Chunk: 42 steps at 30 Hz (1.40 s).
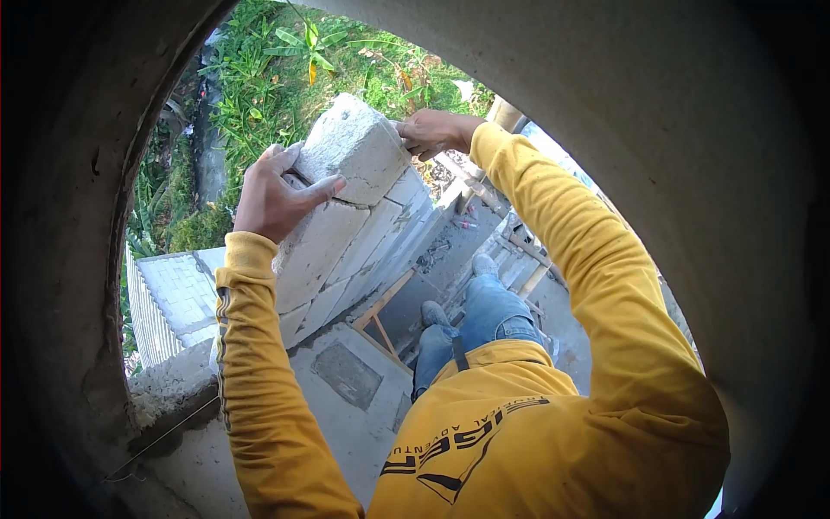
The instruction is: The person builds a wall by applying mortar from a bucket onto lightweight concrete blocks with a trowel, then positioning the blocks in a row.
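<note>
A pale grey concrete block (353, 149) with a rough top end sits on the upper edge of the block wall (350, 238), slightly tilted in view. My left hand (278, 192) grips its near left corner, thumb across the face and fingers over the edge. At the block's right end, my right hand (432, 133) presses against the side with bent fingers; part of its grip is hidden behind the block. Joints between the wall's blocks show below it.
Far below lie a green slope (251, 78) with plants and a white block structure (177, 290) with corrugated edging. My feet (437, 313) stand high beside a wooden frame (380, 320) and bamboo poles (527, 277). A thin string (169, 432) runs at lower left.
</note>
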Motion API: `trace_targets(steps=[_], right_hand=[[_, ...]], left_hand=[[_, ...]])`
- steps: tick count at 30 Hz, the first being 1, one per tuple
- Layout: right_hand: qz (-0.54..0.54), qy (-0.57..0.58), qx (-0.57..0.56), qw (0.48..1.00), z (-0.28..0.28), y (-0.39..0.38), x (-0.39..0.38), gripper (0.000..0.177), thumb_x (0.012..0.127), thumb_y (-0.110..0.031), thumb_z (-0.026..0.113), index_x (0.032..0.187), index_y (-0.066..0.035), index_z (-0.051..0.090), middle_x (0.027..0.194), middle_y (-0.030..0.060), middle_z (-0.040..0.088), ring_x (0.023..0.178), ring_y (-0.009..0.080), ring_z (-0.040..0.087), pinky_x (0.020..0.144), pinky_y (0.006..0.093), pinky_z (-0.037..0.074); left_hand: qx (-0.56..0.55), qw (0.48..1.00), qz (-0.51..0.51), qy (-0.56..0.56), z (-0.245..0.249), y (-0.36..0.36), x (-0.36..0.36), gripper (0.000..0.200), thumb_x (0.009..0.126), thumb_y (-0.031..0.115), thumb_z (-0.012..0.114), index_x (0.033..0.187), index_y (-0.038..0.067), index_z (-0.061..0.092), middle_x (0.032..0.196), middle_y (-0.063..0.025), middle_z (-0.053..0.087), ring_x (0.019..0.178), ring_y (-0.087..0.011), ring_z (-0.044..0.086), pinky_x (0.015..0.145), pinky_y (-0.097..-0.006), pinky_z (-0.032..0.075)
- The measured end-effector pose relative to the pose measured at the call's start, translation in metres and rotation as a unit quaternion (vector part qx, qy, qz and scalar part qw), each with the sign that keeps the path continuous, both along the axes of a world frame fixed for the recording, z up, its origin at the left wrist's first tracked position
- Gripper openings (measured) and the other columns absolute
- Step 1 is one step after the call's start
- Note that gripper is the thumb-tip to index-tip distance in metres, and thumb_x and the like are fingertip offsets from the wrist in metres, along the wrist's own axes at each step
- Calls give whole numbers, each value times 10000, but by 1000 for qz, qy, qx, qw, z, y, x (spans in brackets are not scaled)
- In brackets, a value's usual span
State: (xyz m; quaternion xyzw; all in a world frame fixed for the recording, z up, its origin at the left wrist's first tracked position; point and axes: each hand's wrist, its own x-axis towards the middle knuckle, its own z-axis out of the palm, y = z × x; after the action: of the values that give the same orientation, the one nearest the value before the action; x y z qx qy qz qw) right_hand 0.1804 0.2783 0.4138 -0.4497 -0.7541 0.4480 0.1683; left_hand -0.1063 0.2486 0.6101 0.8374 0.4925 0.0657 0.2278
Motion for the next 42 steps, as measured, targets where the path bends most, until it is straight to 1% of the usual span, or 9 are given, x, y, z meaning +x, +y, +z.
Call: trace_targets(steps=[3,8,16,19,23,26,35,38,42], right_hand=[[-67,44,-176,981,5,1,-1,655,1087,-573,382,1172,29,626,758,117,672,716,265,696,734,385,619],[-110,73,-188,973,5,-5,-3,814,1073,-650,320,1235,74,653,942,169,723,799,251,711,756,358,636],[-59,51,-138,987,17,-9,1,777,1084,-622,313,1320,51,622,1070,203,735,896,291,744,819,366,650],[-39,38,-118,992,14,-8,3,771,1078,-621,346,1328,56,618,1105,211,731,926,306,742,844,380,647],[-113,102,-215,965,15,-12,-1,813,1055,-648,397,1350,82,597,1164,232,716,1018,339,726,912,413,630],[-135,117,-257,950,20,-14,-1,683,1054,-634,459,1120,-8,725,1054,40,709,884,134,624,798,286,544],[-148,107,-256,949,17,-14,-3,708,1070,-621,415,1257,2,695,1230,119,719,1064,210,680,938,334,561],[-118,131,-221,959,13,-15,-1,899,1031,-694,406,1344,130,579,1282,296,664,1137,380,690,965,437,597],[-129,121,-218,960,13,-16,-2,883,1034,-693,400,1315,117,611,1247,280,683,1093,368,702,945,428,604]], left_hand=[[-28,1000,5,-1,2,2,0,865,737,452,901,1308,-138,631,1237,-327,663,1188,-360,647,1066,-406,474],[35,999,-24,-1,-5,3,-4,850,739,447,906,1290,-144,640,1127,-286,691,1066,-310,678,988,-389,510],[73,996,-42,-32,-14,7,-8,857,712,507,914,1219,-141,675,973,-220,688,881,-283,701,815,-381,557],[13,1000,-14,-10,-4,3,-4,896,732,502,896,1300,-139,635,1271,-360,644,1273,-414,606,1120,-432,438],[22,1000,-20,-7,-7,4,-6,900,730,503,895,1309,-134,632,1293,-375,629,1346,-447,547,1155,-455,402],[28,999,-20,-8,-9,5,-7,899,728,497,896,1313,-132,630,1293,-376,630,1361,-453,534,1161,-460,395],[17,1000,-20,-15,-5,3,-4,887,726,478,898,1317,-127,631,1271,-360,647,1330,-437,561,1154,-450,402],[27,999,-23,-11,-6,2,-5,889,724,474,901,1317,-130,628,1244,-344,656,1263,-408,604,1117,-428,435],[55,998,-34,-15,-17,7,-12,897,719,469,906,1318,-135,624,1219,-322,656,1167,-368,642,1067,-404,468]])
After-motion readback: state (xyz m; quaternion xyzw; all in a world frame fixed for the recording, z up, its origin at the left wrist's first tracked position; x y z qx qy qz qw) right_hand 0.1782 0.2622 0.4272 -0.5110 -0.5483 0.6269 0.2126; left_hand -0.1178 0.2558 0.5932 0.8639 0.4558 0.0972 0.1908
